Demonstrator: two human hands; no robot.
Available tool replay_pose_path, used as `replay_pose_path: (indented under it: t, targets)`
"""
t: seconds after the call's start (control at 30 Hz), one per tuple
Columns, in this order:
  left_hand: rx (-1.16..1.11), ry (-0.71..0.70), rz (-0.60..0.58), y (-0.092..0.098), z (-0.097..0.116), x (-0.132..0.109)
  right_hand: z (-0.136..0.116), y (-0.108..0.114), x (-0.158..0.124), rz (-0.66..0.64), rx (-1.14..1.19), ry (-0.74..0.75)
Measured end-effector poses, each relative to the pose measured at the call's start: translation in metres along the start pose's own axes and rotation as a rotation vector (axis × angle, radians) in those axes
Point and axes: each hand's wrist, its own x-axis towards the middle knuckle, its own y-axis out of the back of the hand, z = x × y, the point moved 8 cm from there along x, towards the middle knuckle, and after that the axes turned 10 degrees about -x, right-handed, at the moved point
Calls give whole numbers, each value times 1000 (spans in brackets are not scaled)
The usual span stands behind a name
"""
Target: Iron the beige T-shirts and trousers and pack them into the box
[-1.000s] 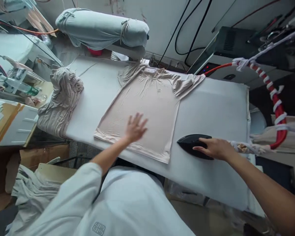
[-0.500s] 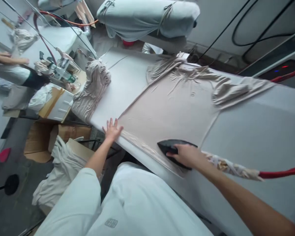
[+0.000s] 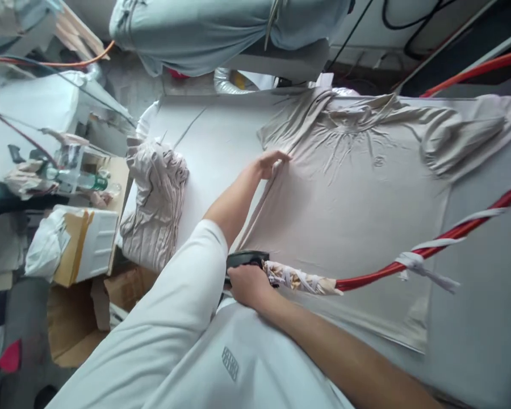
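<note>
A beige T-shirt lies spread on the pale ironing table, with creases around its collar and sleeves. My left hand reaches to its left side seam just below the sleeve, thumb and fingers closed on the fabric edge. By the near left corner of the shirt, my right hand is wrapped round the handle of a dark iron, partly hidden by the hand and my left sleeve. From the iron runs a cloth-wrapped red hose, crossing above the shirt to the right.
A stack of beige garments sits at the table's left end. Beyond it are a white box and an open cardboard box on the floor. A cloth-covered padded board stands behind the table.
My left hand has moved from the near hem corner up to the shirt's side and taken hold there. The right hand has carried the iron left along the hem. The view has shifted.
</note>
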Motion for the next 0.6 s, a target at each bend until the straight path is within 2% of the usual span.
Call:
replay_pose_path:
  t: [0.07,0.13,0.17,0.23,0.33,0.4,0.43,0.47,0.5,0.53,0.6]
  targets:
    - [188,-80,95,23,33,40,17,8,5,-1,30,-96]
    - [428,-220,256,59,55,61,59,32,10,23,46,-275]
    - [537,-286,330,76,59,67,87,53,14,50,55,-376]
    - [670,-357,433,104,53,72,154,113,27,136,85,-570]
    - [700,-350,490,125,34,80,253,225,60,336,151,-755]
    - [675,-329,496,132,32,85,294,285,83,443,145,-765]
    - [657,-321,493,135,35,87,301,302,91,457,131,-742]
    - [637,-313,489,137,40,87,299,308,96,437,112,-705]
    - [616,-302,488,137,45,85,287,302,96,390,88,-654]
    - [599,-289,491,135,50,81,268,286,91,324,54,-596]
    - [608,-272,499,119,56,65,215,227,73,168,-26,-458]
